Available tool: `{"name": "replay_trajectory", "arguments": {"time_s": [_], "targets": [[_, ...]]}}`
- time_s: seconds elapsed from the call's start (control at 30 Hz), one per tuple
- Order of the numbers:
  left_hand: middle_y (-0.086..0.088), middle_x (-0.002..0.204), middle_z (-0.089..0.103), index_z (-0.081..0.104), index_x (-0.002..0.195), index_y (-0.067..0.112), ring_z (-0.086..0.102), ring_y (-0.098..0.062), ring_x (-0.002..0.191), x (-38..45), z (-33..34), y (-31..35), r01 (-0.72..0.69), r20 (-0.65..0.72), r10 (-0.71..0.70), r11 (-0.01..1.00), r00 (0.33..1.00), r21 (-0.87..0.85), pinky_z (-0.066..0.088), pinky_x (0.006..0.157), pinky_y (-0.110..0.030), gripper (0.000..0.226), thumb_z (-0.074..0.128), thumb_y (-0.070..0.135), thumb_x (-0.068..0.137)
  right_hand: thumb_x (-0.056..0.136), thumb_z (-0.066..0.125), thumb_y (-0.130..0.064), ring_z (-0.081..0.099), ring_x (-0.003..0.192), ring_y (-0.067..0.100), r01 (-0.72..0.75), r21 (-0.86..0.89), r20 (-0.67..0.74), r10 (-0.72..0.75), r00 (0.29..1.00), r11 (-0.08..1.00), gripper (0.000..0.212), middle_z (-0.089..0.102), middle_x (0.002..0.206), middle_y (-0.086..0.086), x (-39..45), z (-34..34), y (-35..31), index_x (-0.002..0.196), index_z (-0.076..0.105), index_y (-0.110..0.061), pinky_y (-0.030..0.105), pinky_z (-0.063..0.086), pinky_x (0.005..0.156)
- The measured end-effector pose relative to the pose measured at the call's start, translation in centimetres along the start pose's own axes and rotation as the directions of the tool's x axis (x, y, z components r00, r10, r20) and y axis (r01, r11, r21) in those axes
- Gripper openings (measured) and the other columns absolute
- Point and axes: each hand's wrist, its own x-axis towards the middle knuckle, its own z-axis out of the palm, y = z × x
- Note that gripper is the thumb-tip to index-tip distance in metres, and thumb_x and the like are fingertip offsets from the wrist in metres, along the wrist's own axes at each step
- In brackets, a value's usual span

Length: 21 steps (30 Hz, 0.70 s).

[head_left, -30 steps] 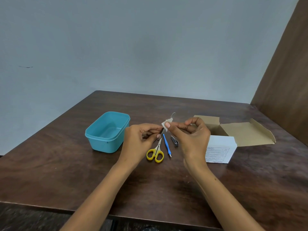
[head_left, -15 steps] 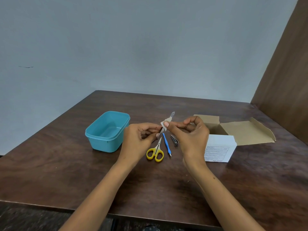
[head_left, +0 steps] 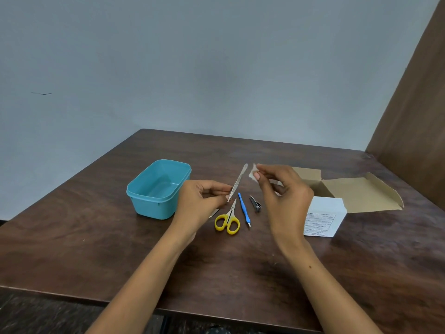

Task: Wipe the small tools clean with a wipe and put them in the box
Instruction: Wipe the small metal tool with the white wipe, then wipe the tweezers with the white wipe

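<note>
My left hand pinches the lower end of a thin metal nail file, which points up and to the right above the table. My right hand pinches a small white wipe just right of the file's tip, a small gap apart from it. On the table below lie yellow-handled scissors, a blue-handled pusher and a metal nail clipper. An open teal plastic box stands to the left of my left hand.
A white cardboard carton with its brown flaps open sits at the right, close behind my right hand. The dark wooden table meets a brown panel at the far right.
The wipe was wrapped around the file; my right hand has slid it up off the tip and drawn it to the right. The whole file now shows bare in my left hand.
</note>
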Motion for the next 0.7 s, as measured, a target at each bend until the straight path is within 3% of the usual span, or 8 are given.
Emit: {"name": "replay_trajectory", "arguments": {"time_s": [0.1, 0.3, 0.4, 0.7], "targets": [[-0.002, 0.078, 0.074, 0.075, 0.089, 0.011, 0.072, -0.010, 0.071, -0.2, 0.1, 0.1, -0.006, 0.034, 0.007, 1.000, 0.999, -0.015, 0.055, 0.064, -0.017, 0.026, 0.067, -0.010, 0.076, 0.083, 0.068, -0.003, 0.060, 0.076, 0.007, 0.107, -0.091, 0.058, -0.102, 0.993, 0.990, 0.014, 0.067, 0.086, 0.001, 0.1, 0.4, 0.6, 0.093, 0.074, -0.010, 0.015, 0.049, 0.065], [-0.001, 0.078, 0.072, 0.072, 0.086, 0.017, 0.069, -0.008, 0.072, -0.3, 0.3, 0.1, -0.045, 0.066, 0.043, 0.999, 0.997, 0.023, 0.054, 0.063, -0.014, 0.028, 0.066, -0.009, 0.079, 0.081, 0.070, -0.005, 0.063, 0.071, 0.015, 0.184, -0.225, 0.174, -0.146, 0.974, 0.957, 0.012, 0.067, 0.087, 0.005, -0.4, 1.1, 1.8, 0.089, 0.076, -0.012, 0.025, 0.051, 0.061], [-0.003, 0.078, 0.072, 0.072, 0.090, 0.014, 0.069, -0.010, 0.074, -0.2, 0.3, 0.0, -0.057, 0.059, 0.055, 0.998, 0.997, 0.039, 0.055, 0.064, -0.016, 0.027, 0.064, -0.010, 0.080, 0.080, 0.071, -0.004, 0.056, 0.070, 0.009, 0.218, -0.246, 0.226, -0.163, 0.960, 0.944, 0.014, 0.066, 0.084, 0.005, -1.1, 1.1, 1.6, 0.089, 0.076, -0.012, 0.017, 0.044, 0.061], [-0.008, 0.075, 0.071, 0.072, 0.084, 0.017, 0.068, -0.010, 0.069, -0.3, 0.4, -0.1, -0.035, 0.117, 0.039, 0.999, 0.992, -0.039, 0.057, 0.067, -0.022, 0.030, 0.064, -0.012, 0.080, 0.082, 0.068, 0.000, 0.059, 0.071, 0.012, 0.093, -0.206, 0.091, -0.076, 0.993, 0.974, 0.015, 0.065, 0.086, 0.005, 0.0, 0.6, 1.9, 0.090, 0.075, -0.010, 0.019, 0.048, 0.064]]}}
